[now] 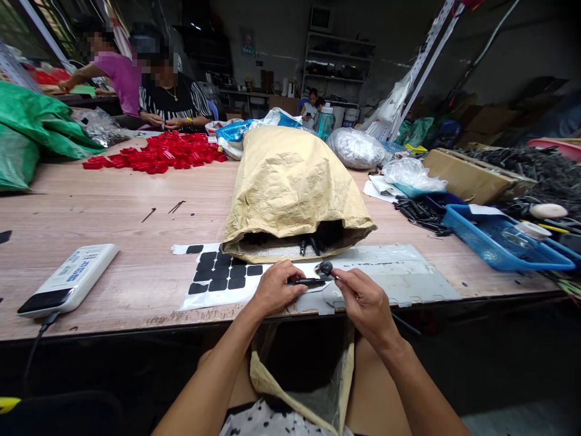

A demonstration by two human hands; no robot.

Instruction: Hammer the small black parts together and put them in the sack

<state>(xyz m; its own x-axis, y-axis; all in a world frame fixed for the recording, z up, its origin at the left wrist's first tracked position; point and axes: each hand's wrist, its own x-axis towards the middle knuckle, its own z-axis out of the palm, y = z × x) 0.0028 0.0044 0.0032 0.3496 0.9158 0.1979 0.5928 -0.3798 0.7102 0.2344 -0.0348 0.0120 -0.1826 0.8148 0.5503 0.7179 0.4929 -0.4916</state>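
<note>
My left hand is closed on a thin black stick-like part, held level over the table's front edge. My right hand pinches a small round black piece at that part's right end. Just left of my hands lies a white sheet with several black square pads. Behind my hands a big tan paper sack lies on its side, its open mouth showing more black parts. A grey metal plate lies under and right of my hands.
A white power bank with a cable lies at the left. Red plastic pieces are heaped far left, where two people sit working. A blue basket, a cardboard box and black rods fill the right. An open bag rests on my lap.
</note>
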